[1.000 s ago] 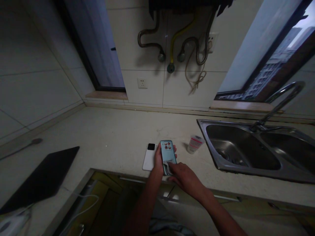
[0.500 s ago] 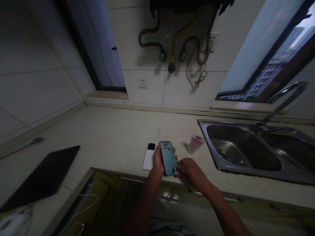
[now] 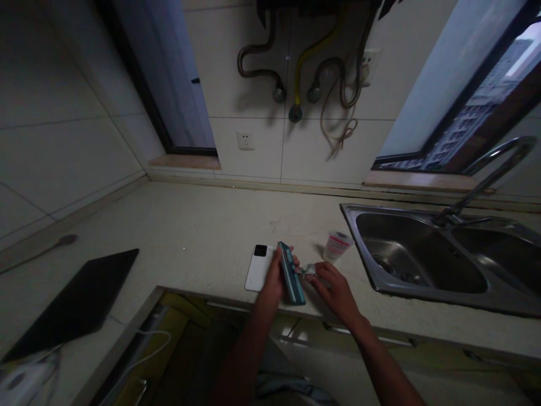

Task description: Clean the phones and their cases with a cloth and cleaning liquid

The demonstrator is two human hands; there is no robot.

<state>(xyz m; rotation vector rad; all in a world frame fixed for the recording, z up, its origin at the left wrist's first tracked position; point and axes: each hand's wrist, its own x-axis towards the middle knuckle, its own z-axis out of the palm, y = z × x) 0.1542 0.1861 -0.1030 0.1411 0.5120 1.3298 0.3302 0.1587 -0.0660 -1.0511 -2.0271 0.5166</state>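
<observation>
My left hand (image 3: 275,275) is closed around a teal phone case (image 3: 289,276), which is tilted so that I see it almost edge-on. A small crumpled whitish wipe (image 3: 309,270) is pinched in my right hand (image 3: 336,286), just to the right of the case. On the counter, left of my left hand, lies a white phone (image 3: 258,269) with a black camera block at its top. A clear plastic cup (image 3: 337,246) with red print stands beyond my right hand.
A steel double sink (image 3: 418,254) with a tall curved faucet (image 3: 490,177) is set into the counter (image 3: 203,225) on the right. A dark flat panel (image 3: 80,301) lies at the left. Pipes (image 3: 296,79) and a wall socket (image 3: 245,141) are on the tiled wall ahead.
The phone case has turned from its broad face to nearly edge-on. My right hand has moved from the case's lower corner up and right, with the wipe showing more.
</observation>
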